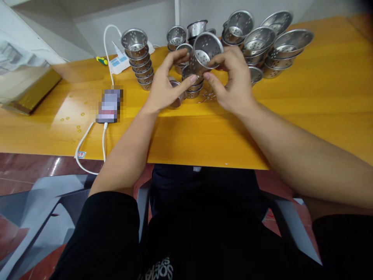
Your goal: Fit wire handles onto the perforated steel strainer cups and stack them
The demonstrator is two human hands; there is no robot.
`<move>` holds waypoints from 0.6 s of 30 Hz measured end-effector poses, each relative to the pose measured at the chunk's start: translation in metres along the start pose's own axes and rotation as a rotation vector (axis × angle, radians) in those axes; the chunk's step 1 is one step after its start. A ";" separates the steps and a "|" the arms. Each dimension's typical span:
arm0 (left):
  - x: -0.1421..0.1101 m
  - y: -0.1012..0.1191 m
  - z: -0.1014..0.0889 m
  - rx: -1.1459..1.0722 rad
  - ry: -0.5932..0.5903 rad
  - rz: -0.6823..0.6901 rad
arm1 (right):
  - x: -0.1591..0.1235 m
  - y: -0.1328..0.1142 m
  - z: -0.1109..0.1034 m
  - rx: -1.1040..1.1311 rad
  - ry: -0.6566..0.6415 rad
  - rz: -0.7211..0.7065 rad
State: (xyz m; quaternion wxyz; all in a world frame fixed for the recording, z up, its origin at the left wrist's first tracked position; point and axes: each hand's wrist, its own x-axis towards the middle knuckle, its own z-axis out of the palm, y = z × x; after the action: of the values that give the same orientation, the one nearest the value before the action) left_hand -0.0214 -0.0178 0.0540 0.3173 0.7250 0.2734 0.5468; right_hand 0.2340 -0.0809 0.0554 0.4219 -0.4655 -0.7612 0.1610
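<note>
A perforated metal cup is held up above the table, tilted so that its holed bottom shows. My right hand grips it at its right side, thumb low and fingers by the rim. Close to its left side, my left hand curves with thumb and fingers apart; whether they touch the cup I cannot tell. Below the hands stands a short stack of similar cups, partly hidden. A single cup sits under my left hand. Thin bent wire pieces lie beside the stack.
A tall stack of cups stands to the left. More stacked cups fill the back right. A phone with white cables lies left, near a power strip and a yellow-green tool. A cardboard box sits far left.
</note>
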 end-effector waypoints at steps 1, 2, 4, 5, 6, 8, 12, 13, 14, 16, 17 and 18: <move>0.002 -0.006 -0.004 -0.007 0.006 0.000 | 0.002 0.002 0.001 0.008 0.030 -0.032; 0.003 -0.012 -0.008 -0.008 0.006 -0.004 | 0.003 0.004 0.001 0.020 0.057 -0.062; 0.006 -0.026 -0.014 -0.015 -0.006 -0.016 | 0.006 0.007 0.002 0.042 0.081 -0.090; 0.007 -0.032 -0.016 -0.022 -0.013 -0.031 | 0.007 0.008 0.003 0.049 0.071 -0.082; 0.007 -0.037 -0.016 -0.028 -0.020 -0.048 | 0.008 0.008 0.004 0.054 0.051 -0.061; 0.007 -0.043 -0.014 -0.027 -0.041 -0.074 | 0.009 0.007 0.006 0.065 0.022 -0.017; 0.004 -0.034 -0.003 0.003 -0.077 -0.084 | 0.009 0.004 0.011 0.091 0.001 -0.037; 0.003 -0.029 0.000 0.006 -0.078 -0.082 | 0.009 0.004 0.012 0.089 0.001 -0.057; 0.003 -0.024 0.001 0.007 -0.081 -0.079 | 0.009 0.004 0.012 0.081 -0.007 -0.070; 0.002 -0.017 0.002 0.011 -0.095 -0.061 | 0.009 0.003 0.011 0.053 -0.033 -0.061; 0.002 -0.015 0.001 0.015 -0.105 -0.050 | 0.009 0.002 0.010 0.039 -0.046 -0.039; 0.002 -0.014 0.001 0.021 -0.113 -0.041 | 0.009 0.002 0.009 0.028 -0.065 -0.014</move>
State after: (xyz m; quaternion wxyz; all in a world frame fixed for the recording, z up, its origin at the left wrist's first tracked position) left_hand -0.0211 -0.0078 0.0447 0.3358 0.7521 0.2754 0.4957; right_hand 0.2262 -0.0713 0.0532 0.4044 -0.4488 -0.7754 0.1839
